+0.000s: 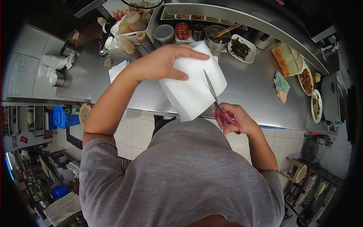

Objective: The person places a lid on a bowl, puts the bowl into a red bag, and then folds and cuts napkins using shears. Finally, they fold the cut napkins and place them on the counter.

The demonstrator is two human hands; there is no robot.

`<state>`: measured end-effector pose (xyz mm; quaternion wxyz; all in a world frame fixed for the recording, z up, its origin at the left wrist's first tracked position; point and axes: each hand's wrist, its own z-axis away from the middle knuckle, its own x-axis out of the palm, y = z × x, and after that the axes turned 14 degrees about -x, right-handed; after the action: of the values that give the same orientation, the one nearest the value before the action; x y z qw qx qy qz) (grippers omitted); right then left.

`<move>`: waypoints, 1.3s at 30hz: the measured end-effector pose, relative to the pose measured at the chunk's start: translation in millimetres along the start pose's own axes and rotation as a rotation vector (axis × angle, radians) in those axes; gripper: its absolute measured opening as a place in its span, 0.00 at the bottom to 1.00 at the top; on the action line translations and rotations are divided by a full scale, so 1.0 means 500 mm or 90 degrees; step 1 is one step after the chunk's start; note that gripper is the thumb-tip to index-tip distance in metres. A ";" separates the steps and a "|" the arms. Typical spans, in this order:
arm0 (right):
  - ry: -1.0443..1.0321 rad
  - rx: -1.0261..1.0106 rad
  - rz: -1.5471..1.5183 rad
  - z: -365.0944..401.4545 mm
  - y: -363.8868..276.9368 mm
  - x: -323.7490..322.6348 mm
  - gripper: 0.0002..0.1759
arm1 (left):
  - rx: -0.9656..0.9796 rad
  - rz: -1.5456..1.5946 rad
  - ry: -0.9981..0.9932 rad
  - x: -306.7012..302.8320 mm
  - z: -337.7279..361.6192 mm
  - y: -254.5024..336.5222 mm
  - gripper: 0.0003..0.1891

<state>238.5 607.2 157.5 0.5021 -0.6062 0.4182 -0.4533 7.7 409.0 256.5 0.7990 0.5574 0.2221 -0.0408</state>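
Observation:
White paper sheets (191,89), layered and slightly curved, are held over the front of the steel counter. My left hand (168,62) grips them from the upper left, with the thumb and fingers resting on the top face. In my right hand (242,118) are scissors (228,120) with pinkish-red handles, fingers through the loops. A pointed blade lies across the right part of the paper, aimed up and away from me; the other blade is hidden. On the counter behind my left wrist lies more white paper (118,71).
A white basket of bottles (140,36), a lidded tub (164,33), jars and a metal pot (218,39) line the back. A plate of dark green vegetables (241,48) stands nearby. A green-and-pink cloth (281,87) and food dishes (317,106) are at right. A steel shelf overhangs the counter.

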 end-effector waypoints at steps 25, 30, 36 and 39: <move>0.035 0.047 0.056 -0.010 0.007 0.013 0.38 | -0.007 -0.002 -0.018 0.020 0.003 -0.002 0.34; 0.040 -0.036 0.031 -0.011 0.011 0.020 0.37 | -0.004 -0.005 -0.038 0.036 0.002 0.000 0.35; 0.072 0.039 0.093 -0.004 -0.005 0.028 0.33 | 0.005 0.123 -0.026 0.040 -0.002 -0.013 0.31; 0.058 0.046 0.086 -0.004 -0.006 0.032 0.35 | 0.005 0.197 -0.055 0.047 -0.008 -0.021 0.30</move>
<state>240.5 591.7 162.9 0.5335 -0.5369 0.4642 -0.4600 24.1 413.1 236.8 0.8022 0.5860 0.0988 0.0576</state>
